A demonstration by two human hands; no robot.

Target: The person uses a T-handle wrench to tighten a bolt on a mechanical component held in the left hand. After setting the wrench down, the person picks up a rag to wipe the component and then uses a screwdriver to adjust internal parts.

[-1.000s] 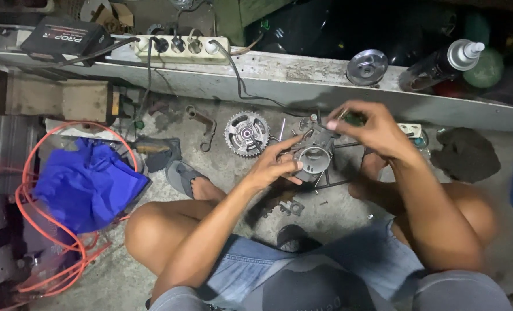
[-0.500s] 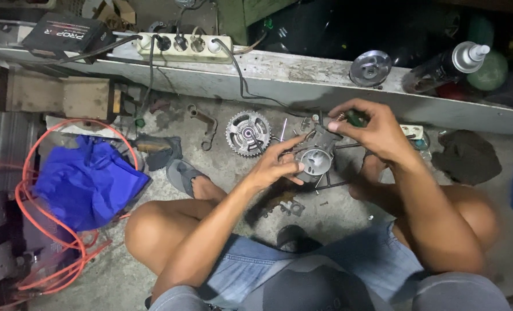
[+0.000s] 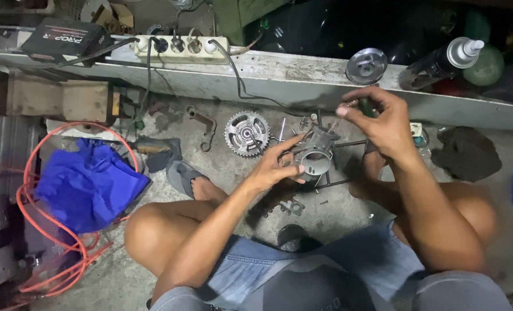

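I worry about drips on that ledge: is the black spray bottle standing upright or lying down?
Lying down. The black spray bottle rests on its side along the ledge, white nozzle pointing right.

At the top left I see a flat black box with a red and white label, lying on the ledge beside a white power strip. At the top right, a dark spray can with a white cap lies tilted on the same ledge.
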